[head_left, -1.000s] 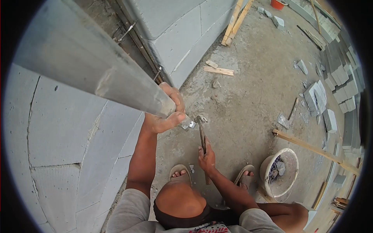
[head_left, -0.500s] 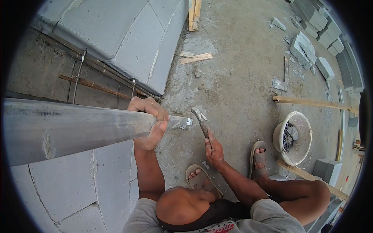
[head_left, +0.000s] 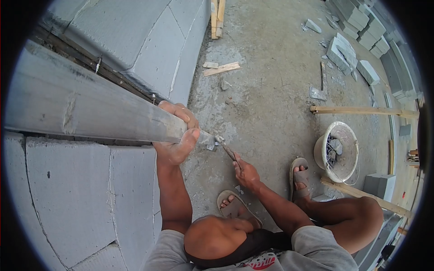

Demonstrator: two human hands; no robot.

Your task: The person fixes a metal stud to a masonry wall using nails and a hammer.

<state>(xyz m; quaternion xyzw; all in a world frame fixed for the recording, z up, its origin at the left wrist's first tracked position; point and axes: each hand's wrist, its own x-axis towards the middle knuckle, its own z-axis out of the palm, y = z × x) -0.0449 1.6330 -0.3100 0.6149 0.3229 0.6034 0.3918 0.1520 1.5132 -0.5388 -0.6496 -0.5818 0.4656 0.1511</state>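
Observation:
My left hand (head_left: 178, 133) is wrapped round a long grey aluminium straightedge (head_left: 104, 110), close to its far end. The bar slants across the gap between two block walls. My right hand (head_left: 246, 173) grips the handle of a dusty hammer (head_left: 229, 151). Its head meets or nearly touches the bar's far end; contact cannot be made out. A small metal piece (head_left: 210, 147) shows at that end, partly hidden.
Grey block walls (head_left: 72, 189) stand at left. A white bucket (head_left: 319, 151) with rubble stands at right, between wooden battens (head_left: 361, 110). Broken blocks (head_left: 342, 53) and wood scraps (head_left: 221, 68) lie on the concrete floor (head_left: 266, 90). A flat-bladed tool (head_left: 318, 93) lies there too.
The straightedge has tilted, its near end rising in view and uncovering more of the lower wall. My right hand has brought the hammer left and down to the bar's end.

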